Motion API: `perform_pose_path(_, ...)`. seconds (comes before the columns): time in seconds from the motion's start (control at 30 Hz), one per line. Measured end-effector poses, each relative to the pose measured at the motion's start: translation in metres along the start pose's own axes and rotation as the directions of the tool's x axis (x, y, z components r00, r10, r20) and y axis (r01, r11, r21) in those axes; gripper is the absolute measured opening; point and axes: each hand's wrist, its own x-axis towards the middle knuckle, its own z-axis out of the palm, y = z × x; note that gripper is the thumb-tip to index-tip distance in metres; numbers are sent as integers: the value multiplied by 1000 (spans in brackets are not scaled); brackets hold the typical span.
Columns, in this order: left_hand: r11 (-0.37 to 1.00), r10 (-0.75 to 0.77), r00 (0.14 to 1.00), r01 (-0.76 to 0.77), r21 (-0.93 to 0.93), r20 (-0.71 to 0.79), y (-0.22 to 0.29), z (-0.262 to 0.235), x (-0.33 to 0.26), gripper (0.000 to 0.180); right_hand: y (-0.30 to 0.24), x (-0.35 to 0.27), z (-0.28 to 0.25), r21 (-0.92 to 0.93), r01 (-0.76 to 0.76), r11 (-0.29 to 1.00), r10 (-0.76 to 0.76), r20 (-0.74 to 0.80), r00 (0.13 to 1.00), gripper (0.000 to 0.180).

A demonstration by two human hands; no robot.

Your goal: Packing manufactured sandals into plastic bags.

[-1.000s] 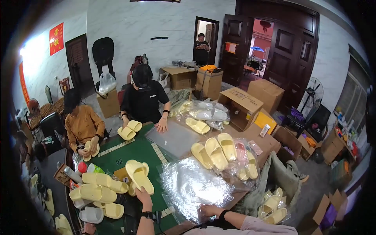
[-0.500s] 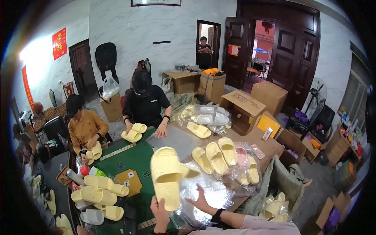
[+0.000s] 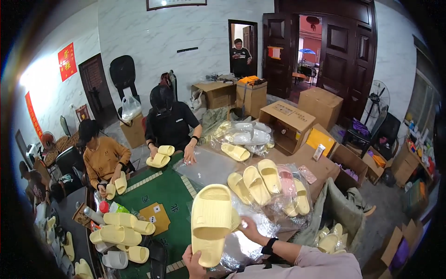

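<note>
Your left hand [image 3: 193, 264] grips the heel end of a pale yellow slide sandal [image 3: 211, 222], fingers curled around it, holding it up near you above the green table [image 3: 160, 195]. Your right hand [image 3: 251, 229] touches the sandal's right edge, over a clear plastic bag [image 3: 241, 246]; whether those fingers grip, you cannot tell. More yellow sandals [image 3: 260, 179] lie farther right.

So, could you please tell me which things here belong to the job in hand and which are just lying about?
In hand: yellow slipper, left hand, right hand, clear bags.
Lying about: cardboard boxes, floor fan, black chair.
</note>
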Motion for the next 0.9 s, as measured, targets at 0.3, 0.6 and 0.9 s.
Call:
perform_pose_path(0.3,987,-150,942,158,1,-301,15,11,2,34,-79,-4,7,335,-560,758,546,143,825,33)
perform_pose_path(0.6,930,-346,924,315,-187,-163,-28,15,20,48,-69,-5,-42,436,-500,748,543,30,839,30)
perform_pose_path(0.9,629,-565,798,580,-518,208,-203,15,23,43,-21,-37,-68,105,-488,867,498,-137,856,39)
